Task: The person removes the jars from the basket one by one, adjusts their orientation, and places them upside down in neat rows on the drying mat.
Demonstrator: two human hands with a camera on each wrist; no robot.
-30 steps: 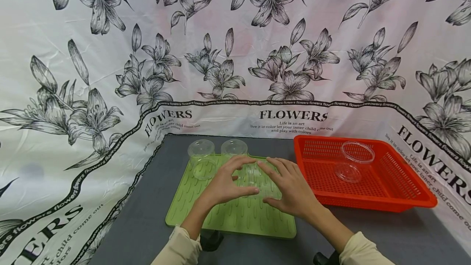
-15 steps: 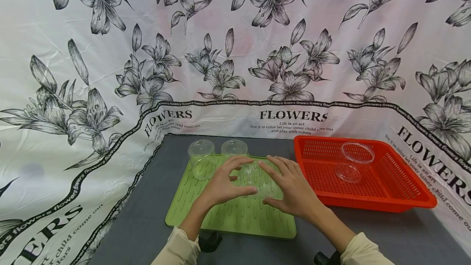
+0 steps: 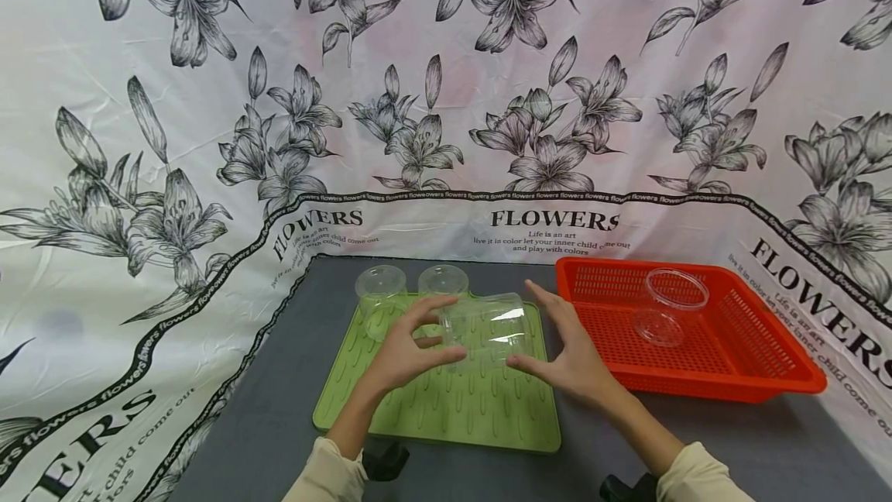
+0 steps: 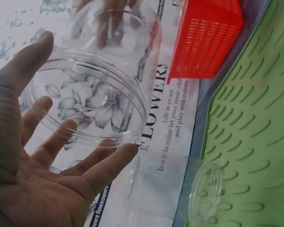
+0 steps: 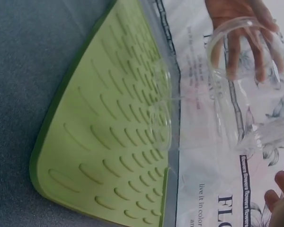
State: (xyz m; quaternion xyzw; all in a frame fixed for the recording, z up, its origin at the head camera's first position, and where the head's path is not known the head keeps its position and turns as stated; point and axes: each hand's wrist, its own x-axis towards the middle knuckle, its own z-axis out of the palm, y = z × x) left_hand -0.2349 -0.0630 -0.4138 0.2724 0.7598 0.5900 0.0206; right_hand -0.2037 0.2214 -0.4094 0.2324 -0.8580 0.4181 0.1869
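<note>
The left hand [image 3: 411, 347] grips the jar [image 3: 484, 328] by one end, sideways above the mat [image 3: 474, 417]; the right hand [image 3: 578, 355] is spread beside it; if that one-sided hold loosens, the jar could drop.

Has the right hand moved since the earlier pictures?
Yes. In the head view, the right hand has shifted slightly rightward, closer to the left side of the red basket, which has stayed put.

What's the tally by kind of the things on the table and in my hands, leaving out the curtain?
Green mat: 1
Red basket: 1
Clear jars: 4 (one in your left hand, two on the mat, one in the basket)
Total: 6
</note>
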